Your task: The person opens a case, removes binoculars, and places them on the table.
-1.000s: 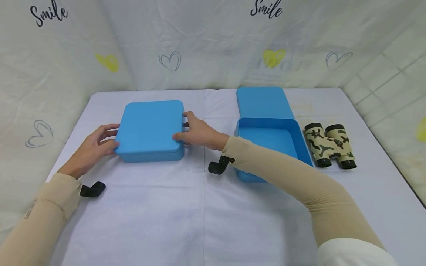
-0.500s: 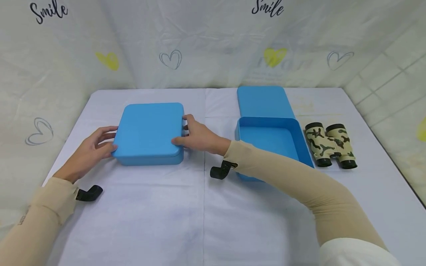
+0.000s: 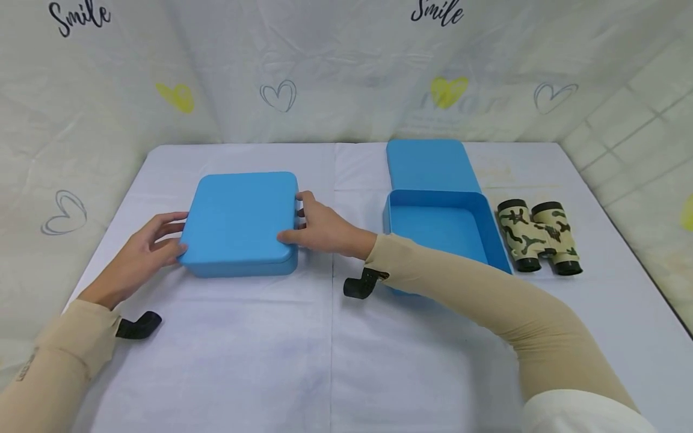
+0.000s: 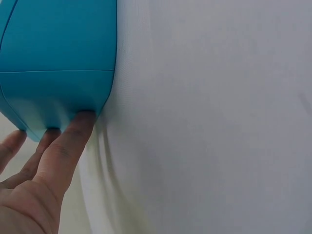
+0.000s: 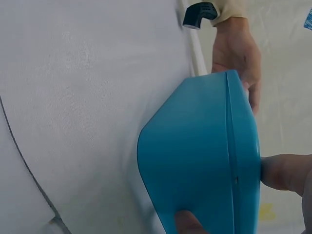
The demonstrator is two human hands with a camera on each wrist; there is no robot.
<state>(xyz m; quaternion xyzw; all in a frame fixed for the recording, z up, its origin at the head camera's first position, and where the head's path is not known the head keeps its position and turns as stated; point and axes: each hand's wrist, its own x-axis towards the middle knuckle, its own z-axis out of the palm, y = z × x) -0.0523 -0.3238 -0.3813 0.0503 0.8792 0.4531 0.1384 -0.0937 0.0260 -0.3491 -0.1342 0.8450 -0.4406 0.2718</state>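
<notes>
A closed blue box [image 3: 240, 222] with rounded corners and a fitted lid lies at the left of the table. My left hand [image 3: 143, 252] touches the box's left side with its fingertips; in the left wrist view these fingers [image 4: 61, 158] reach out fairly straight against the side wall. On the opposite side, my right hand [image 3: 327, 225] holds the box by its right edge, thumb [image 5: 280, 173] on the lid and a fingertip [image 5: 187, 222] against the side wall.
Behind my right forearm stands an open blue box [image 3: 438, 225], its inside bare where visible. A flat blue lid [image 3: 430, 165] lies behind it. Camouflage binoculars [image 3: 538, 237] lie to its right. A white cloth covers the table [image 3: 260, 361].
The closed box has slid toward me and slightly left, with both hands moving along at its sides. The open box and the binoculars have stayed in place.
</notes>
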